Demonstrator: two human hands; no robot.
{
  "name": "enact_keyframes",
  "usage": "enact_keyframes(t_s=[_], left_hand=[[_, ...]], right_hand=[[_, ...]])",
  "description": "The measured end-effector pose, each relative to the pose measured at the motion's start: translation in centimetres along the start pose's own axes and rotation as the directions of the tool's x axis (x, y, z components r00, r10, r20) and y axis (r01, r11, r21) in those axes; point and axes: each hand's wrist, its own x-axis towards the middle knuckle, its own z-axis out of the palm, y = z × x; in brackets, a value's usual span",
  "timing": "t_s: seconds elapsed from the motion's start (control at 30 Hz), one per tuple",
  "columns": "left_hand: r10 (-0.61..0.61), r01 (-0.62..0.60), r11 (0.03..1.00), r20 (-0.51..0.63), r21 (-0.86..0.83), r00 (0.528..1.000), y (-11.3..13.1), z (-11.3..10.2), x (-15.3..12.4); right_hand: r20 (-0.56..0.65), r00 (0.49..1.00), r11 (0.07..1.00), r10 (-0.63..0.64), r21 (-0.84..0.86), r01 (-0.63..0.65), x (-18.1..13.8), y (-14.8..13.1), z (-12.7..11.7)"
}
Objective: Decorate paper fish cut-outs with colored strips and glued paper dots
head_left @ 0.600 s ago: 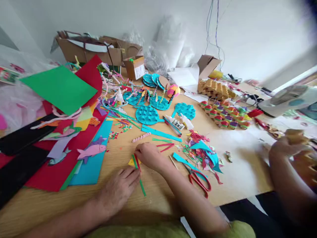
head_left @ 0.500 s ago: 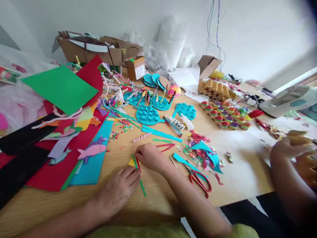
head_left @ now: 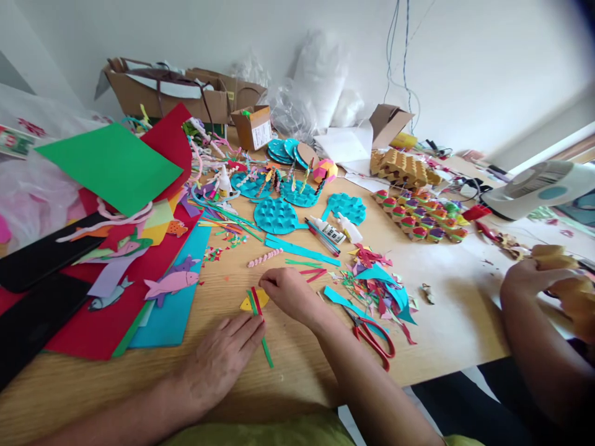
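- Taking the yellow paper fish [head_left: 246, 304] as our dial's centre, we find it flat on the table [head_left: 297, 384], partly covered by a red strip [head_left: 257, 302] and a green strip [head_left: 267, 354].
- The green strip runs on past the left hand's fingertips, between 5 and 6 o'clock.
- Left hand [head_left: 227, 352], at 7 o'clock: laid low, fingers side by side, tips on the strips; its thumb is hidden, so we cannot tell whether it pinches.
- Right hand [head_left: 290, 294], at 3 o'clock: fingers curled beside the fish; we cannot tell whether they grip anything.
- We record a pink twisted piece [head_left: 264, 258] near 12 o'clock, and red-handled scissors [head_left: 374, 339] between 3 and 4 o'clock.
- We note a pink paper fish [head_left: 171, 283] between 9 and 10 o'clock.
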Motion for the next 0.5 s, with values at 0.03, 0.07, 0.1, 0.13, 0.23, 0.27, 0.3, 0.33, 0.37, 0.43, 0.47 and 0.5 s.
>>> enact_keyframes(t_s=[0.03,0.07,0.1,0.13,0.23,0.27,0.3,0.33,0.37,0.43,0.47,0.5], left_hand=[[0.005,-0.005,1.0,-0.022,-0.021,1.0,0.0,-0.2,-0.1],[0.014,-0.016,0.999,-0.044,-0.048,0.999,-0.1,-0.4,-0.2],[0.018,-0.023,0.997,-0.066,-0.078,0.998,-0.4,-0.6,-0.2],[0.019,-0.029,0.994,-0.092,-0.109,0.996,-0.7,-0.8,-0.2],[-0.037,0.005,0.98,-0.158,-0.199,0.987,-2.5,-1.3,0.3],[-0.067,0.028,0.971,-0.158,-0.236,0.985,-3.2,-1.3,0.7],[-0.094,0.048,0.959,-0.151,-0.28,0.984,-3.9,-1.3,1.2],[-0.129,0.08,0.941,-0.131,-0.33,0.983,-4.6,-1.2,1.7],[-0.159,0.109,0.92,-0.106,-0.376,0.982,-5.2,-1.1,2.2],[-0.202,0.152,0.885,-0.068,-0.44,0.977,-6.0,-0.8,3.1],[-0.208,0.163,0.87,-0.047,-0.465,0.977,-6.3,-0.6,3.4],[-0.21,0.17,0.858,-0.028,-0.485,0.977,-6.4,-0.5,3.7]], right_hand=[[-0.007,1.0,0.998,0.002,0.065,-0.002,-0.5,0.3,0.0],[-0.013,1.0,0.992,0.005,0.123,-0.003,-1.0,0.5,0.1],[-0.018,1.0,0.986,0.004,0.167,-0.001,-1.4,0.7,0.1],[-0.02,1.0,0.979,0.005,0.203,-0.001,-1.8,0.8,0.2],[-0.007,1.0,0.963,0.028,0.27,-0.025,-2.6,0.5,0.5],[0.002,0.999,0.96,0.045,0.276,-0.044,-2.6,0.4,0.7],[0.01,0.998,0.96,0.065,0.273,-0.065,-2.6,0.2,0.9],[0.016,0.997,0.96,0.079,0.268,-0.081,-2.6,0.1,1.2],[0.021,0.996,0.961,0.09,0.262,-0.092,-2.5,0.0,1.4],[0.027,0.994,0.96,0.107,0.258,-0.11,-2.3,-0.1,1.9],[0.028,0.993,0.96,0.115,0.255,-0.118,-2.2,-0.1,2.2],[0.028,0.992,0.96,0.124,0.249,-0.127,-2.1,-0.1,2.3]])
